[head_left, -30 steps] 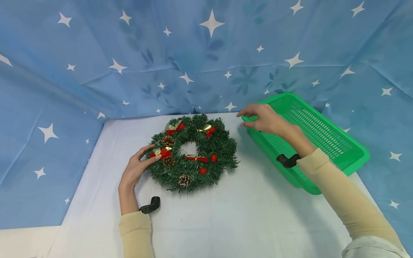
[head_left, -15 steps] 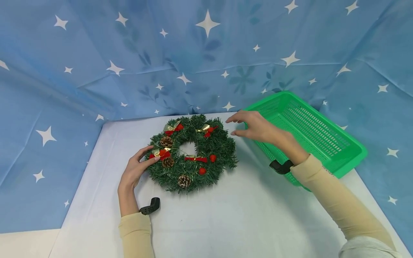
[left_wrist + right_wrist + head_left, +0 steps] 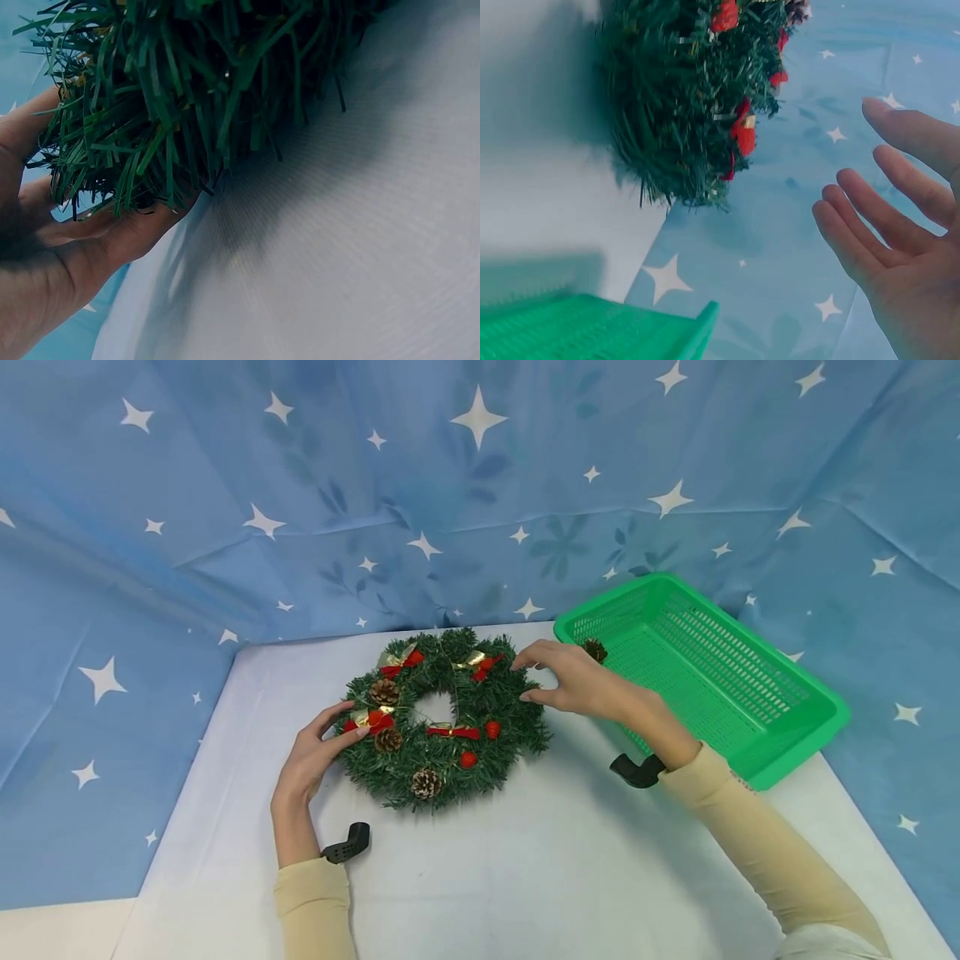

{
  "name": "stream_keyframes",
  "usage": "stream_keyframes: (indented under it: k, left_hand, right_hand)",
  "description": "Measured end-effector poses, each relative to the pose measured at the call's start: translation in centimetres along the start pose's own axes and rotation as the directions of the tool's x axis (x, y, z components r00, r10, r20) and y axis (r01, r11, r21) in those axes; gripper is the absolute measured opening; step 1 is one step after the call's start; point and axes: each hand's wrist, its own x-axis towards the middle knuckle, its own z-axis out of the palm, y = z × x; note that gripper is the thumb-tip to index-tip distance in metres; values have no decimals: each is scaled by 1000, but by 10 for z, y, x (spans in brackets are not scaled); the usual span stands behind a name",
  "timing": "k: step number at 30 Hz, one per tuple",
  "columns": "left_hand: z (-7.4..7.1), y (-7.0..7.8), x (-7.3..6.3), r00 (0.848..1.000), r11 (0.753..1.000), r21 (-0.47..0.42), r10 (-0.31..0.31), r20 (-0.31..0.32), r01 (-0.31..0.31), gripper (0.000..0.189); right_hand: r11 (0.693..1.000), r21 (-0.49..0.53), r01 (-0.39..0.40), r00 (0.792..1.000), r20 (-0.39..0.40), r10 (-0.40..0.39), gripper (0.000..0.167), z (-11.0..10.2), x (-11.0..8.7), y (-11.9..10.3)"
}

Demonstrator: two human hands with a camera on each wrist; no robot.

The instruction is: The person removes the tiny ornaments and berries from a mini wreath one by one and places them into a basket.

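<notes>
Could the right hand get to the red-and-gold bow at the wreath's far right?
Probably yes: the right hand holds nothing, is close beside the wreath, and nothing visible blocks the bow. The green basket lies off to the other side.

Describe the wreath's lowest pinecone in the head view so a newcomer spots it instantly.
On the white tabletop lies a green wreath. The pinecone sits on its near side. Its scales look white-tipped, unlike the two browner pinecones on the wreath's left.
</notes>
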Motion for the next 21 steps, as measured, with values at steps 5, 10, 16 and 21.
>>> stream_keyframes:
  k: [5,10,16,21]
  left_hand:
    - [0,-1,0,1000,1000,12,5,-7,-5,77]
    - [1,-2,1,1000,1000,8,7,2,-7,78]
    - [1,-3,1,1000,1000,-2,1,3,-1,79]
    - [1,-1,1,1000,1000,2,2,0,-2,79]
  right_hand:
    - [999,18,50,998,-32,-50,39,14,-4,-3]
    - [996,58,66,997,-45,-63,37,27,-7,-5]
    - [997,58,52,997,-59,-49,39,36,-8,-10]
    - [994,73,79,994,-84,-73,40,44,-11,-16]
